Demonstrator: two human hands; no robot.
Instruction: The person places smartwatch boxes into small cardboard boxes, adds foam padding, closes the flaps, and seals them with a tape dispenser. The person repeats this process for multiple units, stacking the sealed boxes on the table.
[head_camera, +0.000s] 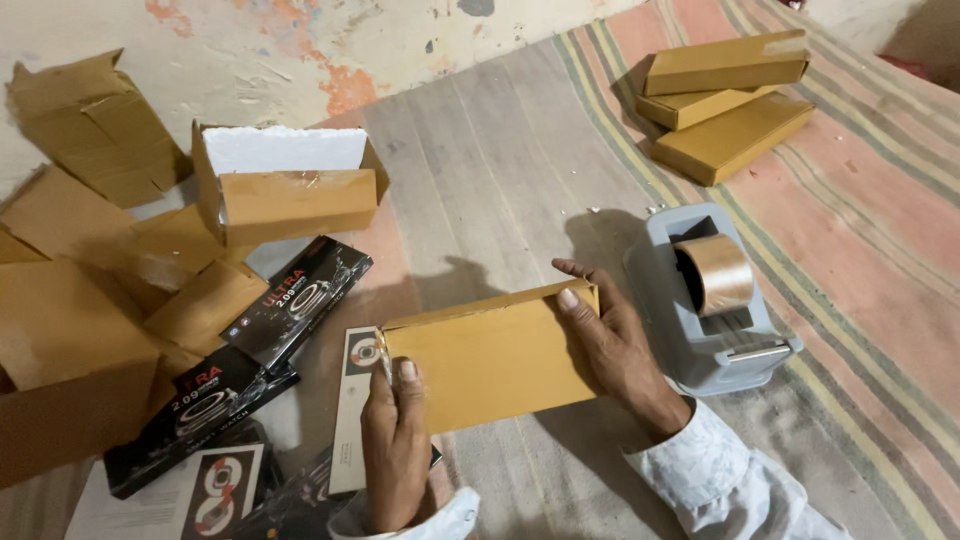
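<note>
Left hand (393, 450) clamped on the near-left corner of a flat brown cardboard box (490, 358), thumb pressed on top, fingers tucked underneath. Right hand (612, 345) laid over the box's right end, fingers curled along the far edge, thumb against the side. Box held just above a striped floor mat (860, 230), roughly centre of the view, closed; contents not visible.

Just beside the left hand, a long white printed carton (352, 410) lying partly under the brown box. Left of that, two black glossy product boxes (305, 300) (195, 415) with a ring-shaped picture on each, both shut, resting on loose sheets of brown cardboard (70, 330). A white printed sheet (175, 495) at the bottom-left edge.

Right of the right hand, close by, a grey desktop tape dispenser (715, 300) carrying a roll of brown packing tape (718, 272).

Farther off, upper left, an open brown carton (290, 195) holding a white foam block (285, 148) that stands up along its back. Another opened, flattened carton (95, 125) against the wall.

Upper right, well apart, a stack of three closed brown boxes (725, 105) on the mat.
</note>
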